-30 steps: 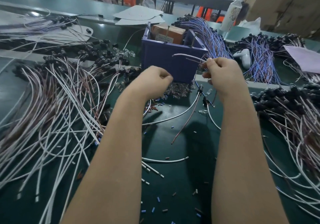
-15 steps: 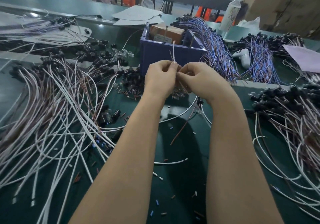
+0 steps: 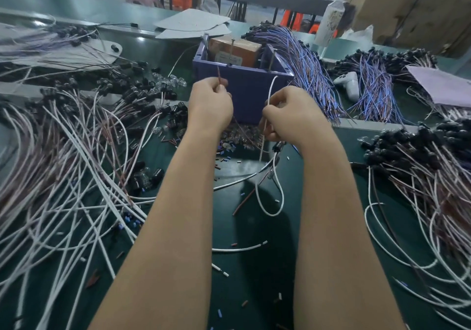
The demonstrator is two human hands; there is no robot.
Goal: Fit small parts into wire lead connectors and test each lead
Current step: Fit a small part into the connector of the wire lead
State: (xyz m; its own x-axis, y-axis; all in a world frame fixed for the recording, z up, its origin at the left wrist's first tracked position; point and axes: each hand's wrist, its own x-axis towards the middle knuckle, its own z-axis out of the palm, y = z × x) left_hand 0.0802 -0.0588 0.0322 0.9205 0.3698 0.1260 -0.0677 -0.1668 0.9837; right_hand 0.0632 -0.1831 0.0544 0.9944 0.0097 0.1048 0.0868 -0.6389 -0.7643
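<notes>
Wires of one lead are now pulled apart: the left hand (image 3: pixel 210 104) pinches the brown wire (image 3: pixel 218 73), the right hand (image 3: pixel 290 112) the white wire (image 3: pixel 271 87), before the blue box (image 3: pixel 244 92). Half a second ago the hands touched; probably testing comes next.

Brown wire (image 3: pixel 218 73) tip upright above left fist; white wire (image 3: pixel 271 87) curves up above right fist.

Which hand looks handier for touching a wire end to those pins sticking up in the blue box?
Probably the left hand: its brown wire tip points up just before the blue box rim, near the pins. The right hand holds its white wire lower.
</notes>
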